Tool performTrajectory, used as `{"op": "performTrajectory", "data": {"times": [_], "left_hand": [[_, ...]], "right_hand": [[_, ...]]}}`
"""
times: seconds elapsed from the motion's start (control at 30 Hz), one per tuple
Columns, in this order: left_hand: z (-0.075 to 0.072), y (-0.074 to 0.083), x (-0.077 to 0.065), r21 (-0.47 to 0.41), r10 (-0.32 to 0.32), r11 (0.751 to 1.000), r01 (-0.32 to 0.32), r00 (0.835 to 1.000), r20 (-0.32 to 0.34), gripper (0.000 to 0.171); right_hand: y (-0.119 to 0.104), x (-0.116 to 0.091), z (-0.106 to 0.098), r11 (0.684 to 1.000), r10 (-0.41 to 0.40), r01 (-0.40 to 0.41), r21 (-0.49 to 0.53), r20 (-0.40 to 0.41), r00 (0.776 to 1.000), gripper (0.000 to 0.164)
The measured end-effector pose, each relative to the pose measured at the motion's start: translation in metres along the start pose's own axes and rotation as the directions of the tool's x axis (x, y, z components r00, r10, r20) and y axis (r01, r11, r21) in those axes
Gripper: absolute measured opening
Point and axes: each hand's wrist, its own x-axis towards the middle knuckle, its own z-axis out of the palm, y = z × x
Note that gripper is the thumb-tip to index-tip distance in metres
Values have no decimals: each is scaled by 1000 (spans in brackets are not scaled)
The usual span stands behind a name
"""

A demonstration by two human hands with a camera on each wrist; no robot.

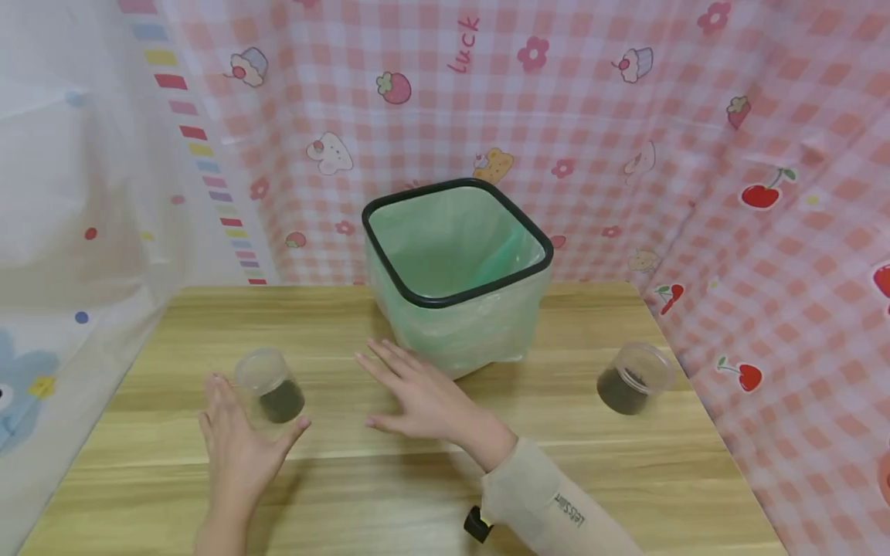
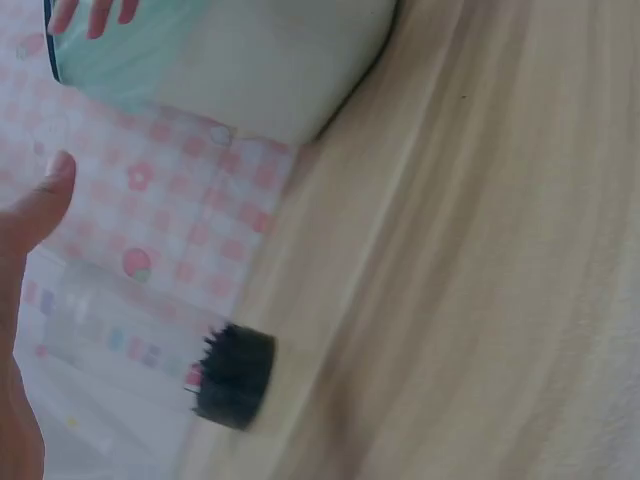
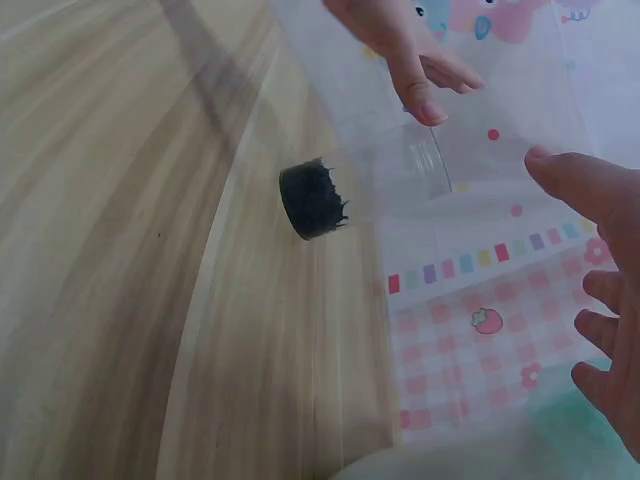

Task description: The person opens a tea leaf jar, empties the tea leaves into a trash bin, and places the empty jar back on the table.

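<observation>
A clear plastic cup with dark, crumbly stuff in its bottom stands on the left of the table. My left hand is spread just beside it, thumb and fingers wide apart on either side, not closed round it. Farther right, my right hand hovers above the table with its fingers stretched toward the left, holding nothing. In the right wrist view the same cup stands upright, with the left hand close to its rim. The left wrist view shows the dark contents with a jagged top.
A square green bin with a black rim and a pale liner stands at the back middle. A second clear cup with dark contents is at the right. Patterned curtains hang behind the wooden table. A small black object shows beside the right sleeve.
</observation>
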Motion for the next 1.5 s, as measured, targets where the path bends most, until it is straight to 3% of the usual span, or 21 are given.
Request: {"op": "performTrajectory", "data": {"times": [0.13,0.23,0.33,0.47,0.77,1.1,1.3,1.4,1.5], "left_hand": [[6,-5,-2,-159,-111,982,107,994,-16,131],[12,-7,-3,-317,-188,934,164,981,-46,130],[17,-9,-3,-441,-232,879,179,970,-68,129],[21,-15,-3,-500,-269,840,208,962,-51,129],[32,-25,6,-588,-309,751,301,947,90,118],[40,-32,12,-586,-330,729,354,932,152,113],[42,-37,16,-576,-281,751,322,946,162,111],[41,-37,16,-614,-249,732,293,955,159,109],[42,-35,18,-638,-255,723,265,961,110,106]], "right_hand": [[-1,17,1,999,17,-19,49,27,999,85],[-2,27,3,994,40,-45,95,47,998,87],[-4,39,6,992,51,-56,116,47,998,90],[-8,54,13,983,51,-60,175,52,997,93],[-16,84,30,933,122,-154,326,116,986,98],[-26,107,50,849,158,-236,473,200,967,98],[-30,119,55,759,184,-270,592,203,962,96],[-32,123,58,729,186,-284,622,220,958,97],[-36,128,63,710,185,-294,639,233,955,97]]}}
